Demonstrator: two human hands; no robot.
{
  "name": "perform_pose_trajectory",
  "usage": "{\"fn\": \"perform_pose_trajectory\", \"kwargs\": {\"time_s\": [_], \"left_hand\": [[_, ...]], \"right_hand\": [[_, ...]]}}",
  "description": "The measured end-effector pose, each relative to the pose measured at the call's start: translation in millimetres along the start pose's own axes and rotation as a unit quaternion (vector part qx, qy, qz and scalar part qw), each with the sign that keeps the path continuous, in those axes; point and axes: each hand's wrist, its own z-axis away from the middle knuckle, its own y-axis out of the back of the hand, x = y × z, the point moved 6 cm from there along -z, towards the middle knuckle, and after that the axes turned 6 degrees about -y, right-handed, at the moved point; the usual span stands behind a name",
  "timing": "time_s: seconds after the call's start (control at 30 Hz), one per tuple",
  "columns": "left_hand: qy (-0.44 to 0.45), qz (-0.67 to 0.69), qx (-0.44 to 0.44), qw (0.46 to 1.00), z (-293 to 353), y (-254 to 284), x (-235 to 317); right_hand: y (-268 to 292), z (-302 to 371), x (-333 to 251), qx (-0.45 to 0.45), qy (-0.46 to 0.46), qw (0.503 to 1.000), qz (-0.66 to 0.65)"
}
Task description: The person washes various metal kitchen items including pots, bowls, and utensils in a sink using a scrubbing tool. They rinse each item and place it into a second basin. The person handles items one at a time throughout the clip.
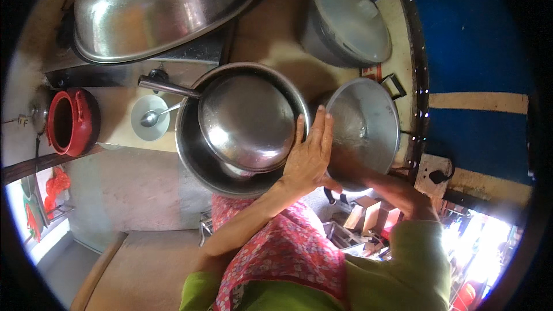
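Observation:
My left hand point(308, 158) lies with straight fingers against the left rim of a tilted aluminium pot point(368, 121). Its thumb hooks under the pot's lower edge. My right hand point(406, 196) holds the same pot from below at its lower right, partly hidden by the pot. The pot has a black loop handle point(394, 84) at its top. Just left of my left hand sits a wide steel pan point(193, 155) with a long handle. A round steel lid point(247, 121) lies tilted inside it.
A big steel basin point(161, 6) stands at the back left. At the back is a grey pot with a pale lid point(348, 20). A red pot point(69, 121) stands at the left, beside a white saucer with a spoon point(151, 117). A blue wall point(478, 52) is on the right.

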Motion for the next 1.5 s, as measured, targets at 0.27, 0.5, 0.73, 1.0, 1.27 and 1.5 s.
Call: {"fn": "perform_pose_trajectory", "kwargs": {"time_s": [0.27, 0.5, 0.73, 1.0, 1.27, 1.5], "left_hand": [[-0.023, -0.027, -0.001, 0.999, 2, 3, 0], [0.021, -0.006, 0.014, 1.0, 2, 1, -4], [0.009, 0.014, 0.015, 1.0, 6, -5, -1], [-0.024, 0.001, 0.006, 1.0, 5, -1, 0], [-0.018, -0.011, -0.007, 1.0, 1, 1, -1], [-0.025, -0.013, 0.004, 1.0, -5, 3, 0]], "right_hand": [[74, -94, 32, 0.374, 0.13, 0.858, 0.328], [38, -5, 122, 0.183, 0.033, 0.895, 0.406], [19, 46, -24, -0.264, -0.101, 0.861, -0.423], [-49, 31, -13, 0.061, 0.109, 0.922, -0.367], [14, -89, 142, 0.282, -0.37, 0.624, -0.628], [88, -69, 32, 0.219, -0.235, 0.392, -0.862]]}}
